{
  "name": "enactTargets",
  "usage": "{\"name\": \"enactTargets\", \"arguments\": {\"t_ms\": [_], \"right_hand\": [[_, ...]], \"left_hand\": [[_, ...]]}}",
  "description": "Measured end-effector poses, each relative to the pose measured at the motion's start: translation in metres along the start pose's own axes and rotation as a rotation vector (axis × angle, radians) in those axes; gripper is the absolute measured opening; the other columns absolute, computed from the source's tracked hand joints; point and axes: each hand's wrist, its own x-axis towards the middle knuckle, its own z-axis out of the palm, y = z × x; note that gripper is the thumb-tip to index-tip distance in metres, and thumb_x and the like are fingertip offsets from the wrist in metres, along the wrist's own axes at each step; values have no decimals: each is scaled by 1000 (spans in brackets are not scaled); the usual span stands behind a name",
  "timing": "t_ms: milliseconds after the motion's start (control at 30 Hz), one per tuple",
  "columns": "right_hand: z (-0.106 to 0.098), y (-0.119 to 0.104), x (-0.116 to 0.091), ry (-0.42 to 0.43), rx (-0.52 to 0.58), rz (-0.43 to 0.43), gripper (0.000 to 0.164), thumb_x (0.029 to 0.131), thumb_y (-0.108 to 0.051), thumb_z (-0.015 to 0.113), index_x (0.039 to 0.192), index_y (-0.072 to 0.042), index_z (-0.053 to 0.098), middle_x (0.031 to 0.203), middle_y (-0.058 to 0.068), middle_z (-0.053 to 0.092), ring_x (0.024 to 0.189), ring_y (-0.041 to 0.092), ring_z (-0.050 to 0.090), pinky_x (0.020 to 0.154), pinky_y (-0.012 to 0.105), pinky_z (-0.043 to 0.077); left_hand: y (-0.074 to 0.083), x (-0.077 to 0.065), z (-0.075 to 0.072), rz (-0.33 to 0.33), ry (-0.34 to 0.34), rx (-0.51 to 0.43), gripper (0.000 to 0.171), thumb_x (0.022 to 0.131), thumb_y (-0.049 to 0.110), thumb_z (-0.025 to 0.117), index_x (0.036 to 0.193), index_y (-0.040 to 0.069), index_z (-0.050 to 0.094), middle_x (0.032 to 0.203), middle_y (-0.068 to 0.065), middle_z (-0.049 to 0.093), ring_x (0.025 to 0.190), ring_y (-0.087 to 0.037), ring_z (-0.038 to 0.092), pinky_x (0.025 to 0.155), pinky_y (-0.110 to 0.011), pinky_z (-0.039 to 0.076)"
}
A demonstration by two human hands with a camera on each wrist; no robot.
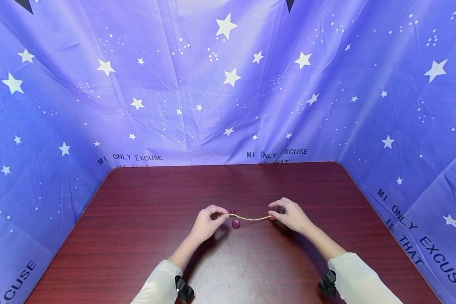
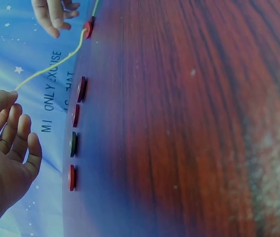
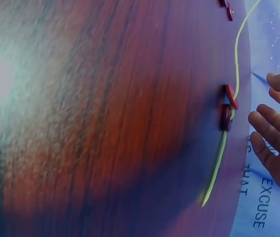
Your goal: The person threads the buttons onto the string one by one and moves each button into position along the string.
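Observation:
My left hand point(image 1: 209, 221) pinches one end of a thin yellow string point(image 1: 251, 219) between thumb and index finger. From there the string sags to the right and passes through a red button point(image 3: 231, 97), with a darker button point(image 3: 226, 117) beside it. Beyond these two, the string's loose end lies on the table in the right wrist view. My right hand point(image 1: 290, 216) is beside the threaded red button, thumb and fingers spread and nothing held. Two purple buttons, one nearer point(image 1: 236, 224) and one farther point(image 1: 232, 212), sit close to my left fingertips.
A dark red wood-grain table point(image 1: 137, 202) lies under both hands. In the left wrist view, several loose buttons form a row, a dark green one point(image 2: 73, 143) and a red one point(image 2: 72, 177) among them. A blue-purple star-patterned cloth point(image 1: 197, 84) hangs around the table.

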Motion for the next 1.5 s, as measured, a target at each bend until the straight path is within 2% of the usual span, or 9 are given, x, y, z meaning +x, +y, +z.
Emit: {"name": "enactTargets", "arguments": {"t_ms": [467,700,933,1033,1233,1367,1500], "right_hand": [[9,-27,11,-60,59,-44,25,80,-21,73,101,-8,70,90,0,67,72,8,54,65,22,45],[16,-41,15,-99,86,-76,25,81,-22,72,103,-8,69,92,1,67,75,9,58,68,29,50],[24,-49,18,-115,106,-123,25,83,-23,71,102,-8,69,90,-1,67,73,7,57,66,21,48],[27,-53,19,-115,117,-136,24,82,-23,71,101,-7,70,90,-1,67,73,7,57,66,23,49],[30,-60,20,-141,160,-108,25,83,-22,70,102,-6,69,93,1,69,78,7,60,70,25,52],[33,-63,20,-164,171,-68,25,84,-24,69,104,-9,69,94,-2,69,80,6,61,72,27,52],[35,-66,22,-161,171,-76,23,84,-24,69,103,-11,69,92,-4,69,80,5,60,73,31,52]], "left_hand": [[1,2,0,-8,4,-14,4,81,1,69,83,-2,70,78,-12,63,64,-9,50,59,-18,43],[0,3,0,-10,-3,-19,5,81,1,69,84,-2,70,77,-11,63,65,-10,50,59,-19,43],[0,4,0,-10,-7,-20,4,82,2,68,84,-2,69,77,-12,62,64,-13,50,58,-20,43],[2,4,-1,-7,-21,-28,4,82,2,68,84,-2,69,77,-13,62,65,-14,50,58,-20,43],[2,5,0,-3,-25,-38,4,82,2,68,84,-1,70,78,-12,63,65,-14,51,58,-21,44],[1,5,2,10,-20,-29,5,82,3,69,84,-1,70,79,-11,64,65,-14,52,59,-22,46],[1,6,4,19,-16,-27,6,81,4,70,84,-1,70,80,-11,65,67,-15,54,60,-23,47]]}}
